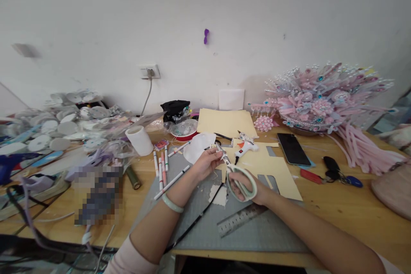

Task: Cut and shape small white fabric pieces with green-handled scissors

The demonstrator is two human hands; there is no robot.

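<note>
My right hand (239, 183) is wrapped round the pale green handles of a pair of scissors (251, 187), their blades pointing up and to the left. At the blade tips, the fingers of my left hand (207, 165) are pinched together, and whatever is between them is too small to make out. A bangle circles my left wrist. Below both hands lie a torn cream paper scrap (218, 195) and a steel ruler (240, 220) on the grey cutting mat (192, 233). Just beyond the scissors rests a white glue gun (246, 147), on cut sheets of cream card (285, 175).
Several markers (172, 183) and a white paper roll (139, 140) are on the left, beside heaped white discs (67, 126). To the right are a phone (293, 149), keys (334, 174) and a pink beaded headdress (321, 102). A black cable (195, 218) crosses the mat.
</note>
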